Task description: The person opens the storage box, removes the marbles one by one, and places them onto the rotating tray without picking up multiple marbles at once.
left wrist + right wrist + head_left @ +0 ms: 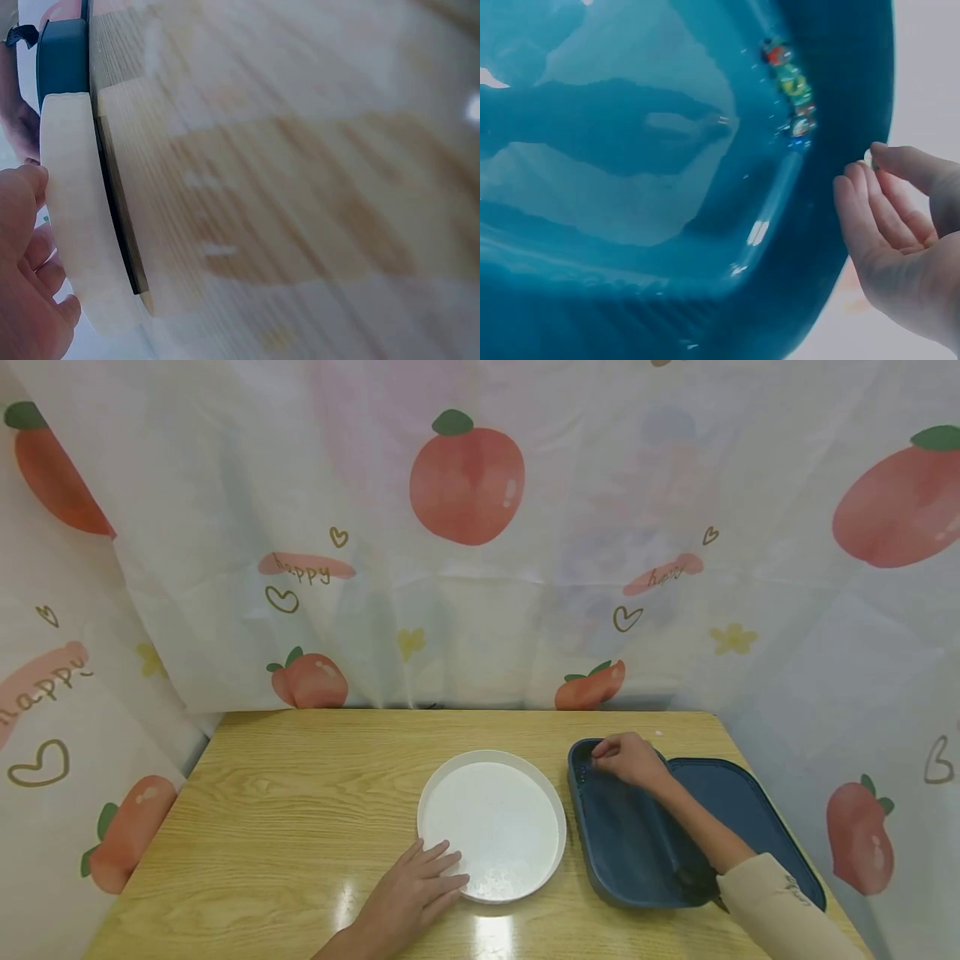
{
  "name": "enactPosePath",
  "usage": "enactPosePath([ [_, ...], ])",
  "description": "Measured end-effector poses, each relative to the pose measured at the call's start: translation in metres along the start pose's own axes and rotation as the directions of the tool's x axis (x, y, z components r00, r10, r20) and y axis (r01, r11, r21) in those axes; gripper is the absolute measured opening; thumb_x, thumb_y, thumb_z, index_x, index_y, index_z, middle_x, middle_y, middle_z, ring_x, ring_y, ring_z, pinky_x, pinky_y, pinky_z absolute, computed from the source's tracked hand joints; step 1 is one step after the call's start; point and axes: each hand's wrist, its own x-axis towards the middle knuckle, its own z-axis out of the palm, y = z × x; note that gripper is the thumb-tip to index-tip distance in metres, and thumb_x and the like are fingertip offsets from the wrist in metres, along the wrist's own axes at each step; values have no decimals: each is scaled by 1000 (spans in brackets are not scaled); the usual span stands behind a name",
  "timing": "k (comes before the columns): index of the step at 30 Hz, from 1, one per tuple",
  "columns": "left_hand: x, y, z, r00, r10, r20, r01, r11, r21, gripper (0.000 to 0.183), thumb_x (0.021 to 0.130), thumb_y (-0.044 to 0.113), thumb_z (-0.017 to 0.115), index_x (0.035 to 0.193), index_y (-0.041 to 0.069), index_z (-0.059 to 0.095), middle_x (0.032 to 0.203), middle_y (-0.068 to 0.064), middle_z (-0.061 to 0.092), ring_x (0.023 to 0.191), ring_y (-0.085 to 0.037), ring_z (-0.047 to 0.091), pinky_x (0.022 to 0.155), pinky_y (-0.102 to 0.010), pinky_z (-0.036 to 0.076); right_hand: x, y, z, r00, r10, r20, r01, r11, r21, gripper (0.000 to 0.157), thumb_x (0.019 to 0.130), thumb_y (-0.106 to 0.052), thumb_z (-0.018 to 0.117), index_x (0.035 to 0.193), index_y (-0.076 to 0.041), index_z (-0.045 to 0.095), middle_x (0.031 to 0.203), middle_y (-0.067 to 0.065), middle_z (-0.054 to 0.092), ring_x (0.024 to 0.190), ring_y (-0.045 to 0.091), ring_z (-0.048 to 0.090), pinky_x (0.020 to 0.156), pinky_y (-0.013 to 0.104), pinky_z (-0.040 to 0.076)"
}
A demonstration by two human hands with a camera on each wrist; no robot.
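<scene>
My left hand (408, 897) rests its outstretched fingers on the near left rim of a round white tray (502, 827). In the left wrist view those fingers lie along the tray's pale side wall (75, 195). My right hand (630, 760) is at the far end of a deep dark blue bin (622, 852). Between thumb and forefinger it pinches a small whitish marble (868, 158), mostly covered by the fingers. Inside the bin, several coloured glass marbles (791, 82) sit in a row along the wall, close to the fingertips.
A flat dark blue lid (720, 785) lies at the right edge of the wooden table (300, 793), partly behind the bin and forearm. The tray stands just left of the bin. A fruit-printed curtain (480, 610) hangs behind the table and at both sides.
</scene>
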Motion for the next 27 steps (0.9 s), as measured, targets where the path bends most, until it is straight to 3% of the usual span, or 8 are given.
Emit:
enactPosePath([
  [6,1,1,-1,1000,-12,14,12,1000,4,20,92,25,72,110,18,78,125,-6,68,126,-26,57,103,-56,43,-5,-19,-3,1000,-1,7,1,996,87,16,92,-13,72,103,-2,71,93,7,72,87,25,69,70,39,55],
  [15,1,0,0,1000,-9,25,9,1000,12,20,92,24,72,110,19,78,126,-5,68,126,-25,57,104,-55,43,-7,-45,8,989,-144,-39,149,975,165,19,93,-8,70,109,3,70,101,12,72,96,30,69,79,42,58],
  [27,0,0,1,1000,-7,19,7,1000,20,19,91,23,73,109,20,78,126,-5,68,126,-25,57,104,-54,44,4,-82,31,984,-175,-8,172,954,245,17,92,-11,72,106,-1,73,101,8,73,95,26,70,82,41,58],
])
